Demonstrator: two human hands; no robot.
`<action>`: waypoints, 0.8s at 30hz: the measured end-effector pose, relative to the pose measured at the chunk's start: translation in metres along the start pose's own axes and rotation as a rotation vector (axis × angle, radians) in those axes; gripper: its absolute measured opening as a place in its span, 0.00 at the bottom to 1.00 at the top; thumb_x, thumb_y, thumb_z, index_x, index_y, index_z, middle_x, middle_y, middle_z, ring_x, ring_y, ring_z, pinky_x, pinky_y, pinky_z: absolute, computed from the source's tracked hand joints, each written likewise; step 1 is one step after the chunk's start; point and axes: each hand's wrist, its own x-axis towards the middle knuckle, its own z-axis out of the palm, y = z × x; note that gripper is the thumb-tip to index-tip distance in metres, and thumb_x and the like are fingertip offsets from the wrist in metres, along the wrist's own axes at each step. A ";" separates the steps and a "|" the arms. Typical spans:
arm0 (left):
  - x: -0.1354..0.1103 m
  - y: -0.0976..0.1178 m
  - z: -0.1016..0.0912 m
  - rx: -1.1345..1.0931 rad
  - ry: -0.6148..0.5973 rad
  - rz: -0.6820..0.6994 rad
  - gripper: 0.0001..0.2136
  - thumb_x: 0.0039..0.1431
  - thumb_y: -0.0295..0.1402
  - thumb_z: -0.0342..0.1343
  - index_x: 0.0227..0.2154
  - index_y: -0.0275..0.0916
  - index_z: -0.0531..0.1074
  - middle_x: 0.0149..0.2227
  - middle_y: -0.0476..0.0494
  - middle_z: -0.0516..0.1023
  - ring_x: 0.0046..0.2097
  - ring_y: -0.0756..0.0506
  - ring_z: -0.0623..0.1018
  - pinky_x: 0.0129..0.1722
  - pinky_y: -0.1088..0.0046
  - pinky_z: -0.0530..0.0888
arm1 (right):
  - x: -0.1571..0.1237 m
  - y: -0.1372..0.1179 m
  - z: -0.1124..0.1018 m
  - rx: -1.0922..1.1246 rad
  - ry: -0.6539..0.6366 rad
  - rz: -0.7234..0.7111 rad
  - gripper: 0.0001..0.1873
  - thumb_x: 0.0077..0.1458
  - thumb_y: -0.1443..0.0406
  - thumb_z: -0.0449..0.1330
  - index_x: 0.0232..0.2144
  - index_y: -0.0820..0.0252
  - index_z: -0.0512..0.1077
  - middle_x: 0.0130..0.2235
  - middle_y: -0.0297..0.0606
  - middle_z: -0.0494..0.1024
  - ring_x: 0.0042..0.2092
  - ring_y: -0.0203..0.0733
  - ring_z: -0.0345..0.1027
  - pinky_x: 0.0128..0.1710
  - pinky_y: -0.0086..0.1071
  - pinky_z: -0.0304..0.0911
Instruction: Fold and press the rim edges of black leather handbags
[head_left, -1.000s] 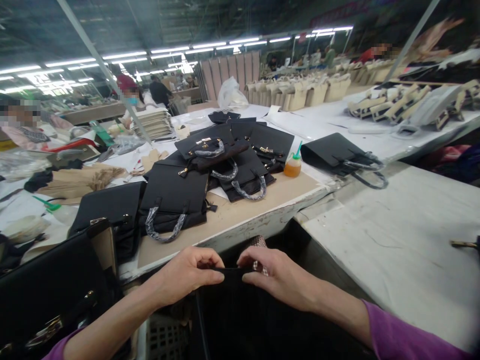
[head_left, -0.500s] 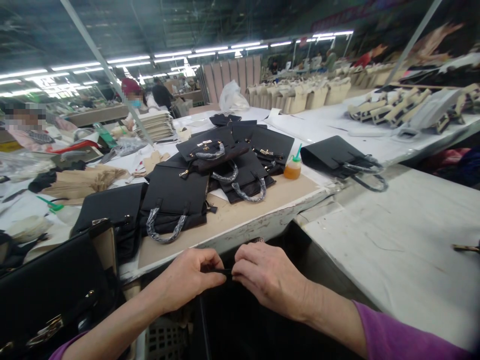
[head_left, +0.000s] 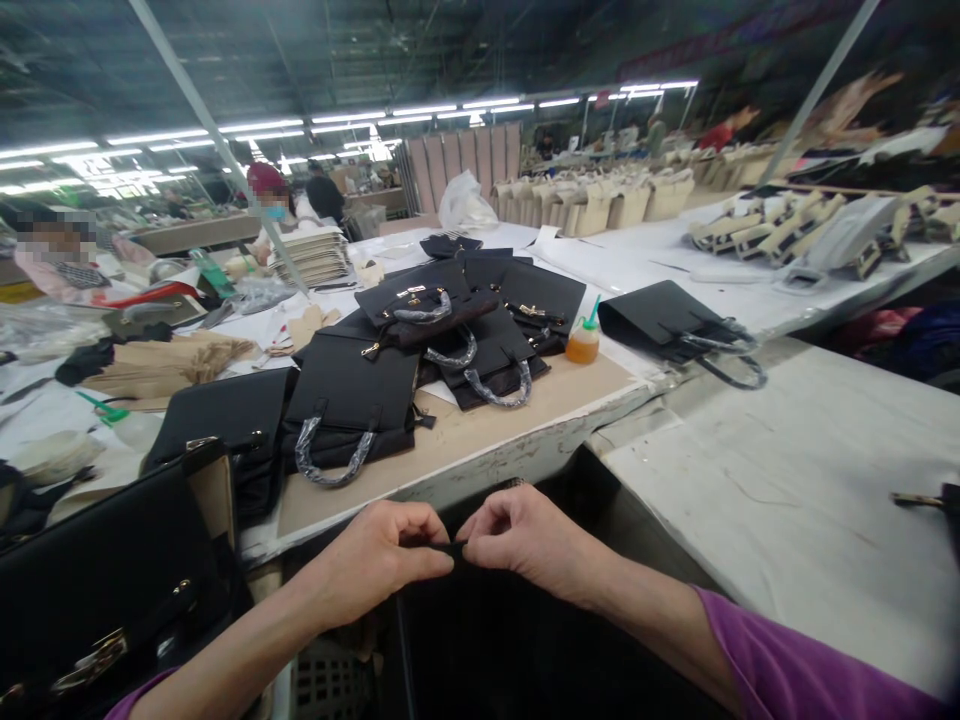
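My left hand [head_left: 390, 548] and my right hand [head_left: 529, 545] meet near the bench's front edge, each pinching a thin black strip [head_left: 450, 549]. Only a short piece of it shows between the fingertips; what it belongs to merges with the dark area below. Beyond my hands, a black handbag [head_left: 352, 390] lies flat, its handle wrapped in clear plastic. Several more black handbags are heaped behind it, including one with gold hardware [head_left: 420, 290]. At the lower left, a large black bag with a gold clasp [head_left: 97, 660] stands near my left forearm.
A bottle of amber liquid [head_left: 583, 343] stands by the heap. Another black handbag [head_left: 660, 312] lies at the right bench's edge, above a pale work surface [head_left: 787, 480]. A plastic crate [head_left: 330, 680] sits low beside my left arm. Co-workers and rows of beige bags [head_left: 592, 200] are farther back.
My right hand has turned and shifted its fingers, now pinching the black strip with thumb and fingertips closer to my left hand. My left hand has hardly moved.
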 end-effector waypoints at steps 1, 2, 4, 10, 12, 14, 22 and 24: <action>-0.001 0.000 0.000 -0.018 -0.003 -0.005 0.08 0.51 0.37 0.60 0.30 0.37 0.75 0.24 0.54 0.70 0.27 0.50 0.65 0.28 0.75 0.59 | 0.001 0.002 0.001 0.071 -0.001 0.032 0.08 0.46 0.70 0.63 0.20 0.61 0.68 0.35 0.36 0.82 0.36 0.42 0.75 0.35 0.31 0.65; -0.001 0.001 -0.001 -0.032 -0.003 -0.010 0.08 0.51 0.37 0.60 0.30 0.36 0.75 0.24 0.54 0.70 0.27 0.50 0.65 0.28 0.75 0.59 | 0.002 0.004 0.001 0.144 -0.003 0.049 0.08 0.45 0.70 0.64 0.20 0.61 0.67 0.35 0.36 0.82 0.36 0.42 0.75 0.35 0.31 0.65; -0.002 -0.001 -0.003 -0.061 -0.008 -0.018 0.08 0.50 0.37 0.61 0.30 0.36 0.75 0.24 0.54 0.70 0.26 0.51 0.65 0.28 0.75 0.59 | 0.004 0.005 0.002 0.273 -0.014 0.062 0.10 0.42 0.70 0.66 0.23 0.61 0.66 0.33 0.35 0.82 0.35 0.41 0.75 0.35 0.31 0.65; -0.003 -0.010 -0.010 -0.130 -0.073 -0.021 0.11 0.51 0.40 0.61 0.33 0.37 0.79 0.25 0.53 0.71 0.28 0.51 0.65 0.29 0.76 0.60 | 0.004 -0.001 0.003 0.425 -0.066 0.063 0.21 0.39 0.72 0.69 0.35 0.59 0.65 0.30 0.32 0.82 0.31 0.37 0.73 0.33 0.30 0.63; -0.004 -0.012 -0.011 -0.118 -0.082 -0.011 0.10 0.53 0.40 0.60 0.33 0.38 0.79 0.25 0.53 0.70 0.28 0.51 0.65 0.29 0.76 0.60 | 0.002 0.002 0.001 0.448 -0.087 0.056 0.19 0.42 0.70 0.68 0.36 0.60 0.67 0.33 0.35 0.82 0.33 0.37 0.73 0.35 0.30 0.63; -0.005 -0.012 -0.011 -0.117 -0.077 0.001 0.10 0.54 0.39 0.60 0.32 0.38 0.79 0.26 0.53 0.70 0.29 0.51 0.65 0.30 0.76 0.60 | -0.002 0.005 -0.004 0.410 -0.128 0.063 0.14 0.48 0.66 0.66 0.39 0.62 0.70 0.34 0.36 0.82 0.33 0.37 0.72 0.35 0.30 0.62; -0.002 -0.006 -0.010 -0.064 -0.072 0.022 0.08 0.57 0.37 0.57 0.33 0.38 0.75 0.25 0.54 0.68 0.28 0.51 0.64 0.27 0.76 0.59 | -0.014 0.005 -0.020 0.013 -0.281 0.007 0.13 0.59 0.59 0.59 0.36 0.59 0.80 0.27 0.30 0.72 0.28 0.34 0.60 0.29 0.27 0.56; -0.001 -0.003 -0.010 -0.025 -0.080 0.061 0.08 0.57 0.37 0.57 0.33 0.38 0.75 0.27 0.53 0.71 0.29 0.50 0.67 0.29 0.76 0.62 | -0.014 0.004 -0.016 -0.008 -0.281 -0.018 0.12 0.59 0.61 0.58 0.33 0.60 0.79 0.24 0.28 0.66 0.26 0.32 0.55 0.26 0.26 0.52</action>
